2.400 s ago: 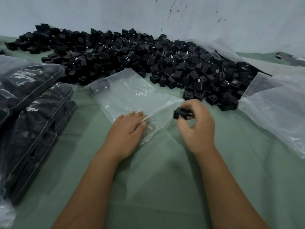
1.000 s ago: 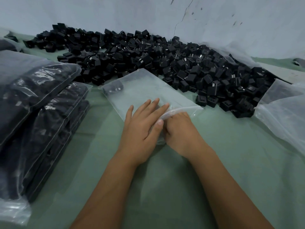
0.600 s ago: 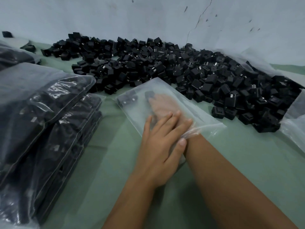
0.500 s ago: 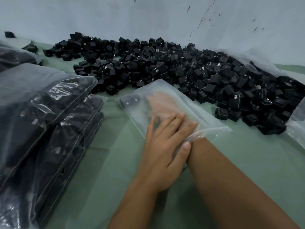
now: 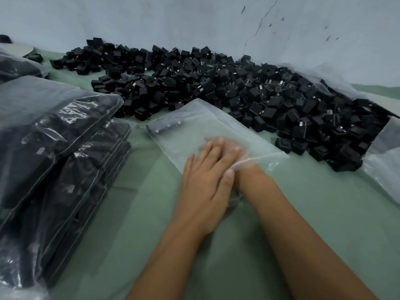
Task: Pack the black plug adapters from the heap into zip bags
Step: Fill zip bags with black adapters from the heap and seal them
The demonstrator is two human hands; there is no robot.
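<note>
A big heap of black plug adapters (image 5: 238, 83) lies along the wall at the back. In front of it a clear zip bag (image 5: 194, 122) lies flat on the green cloth. A short row of adapters (image 5: 165, 126) sits in its far left corner. My left hand (image 5: 207, 182) presses flat on the bag near its mouth, fingers straight. My right hand (image 5: 245, 153) is inside the bag up to the wrist. It shows blurred through the film, partly under my left fingers, with no adapter visible in it.
Filled zip bags of adapters (image 5: 54, 137) are stacked at the left, several high. A pile of empty clear bags (image 5: 385, 161) lies at the right edge. The pale wall (image 5: 194, 22) closes the back. Green cloth (image 5: 324, 202) covers the surface.
My right hand carried an adapter into the bag, reached deep toward the far corner, and has since drawn back toward the mouth. My left hand stayed pressed on the bag.
</note>
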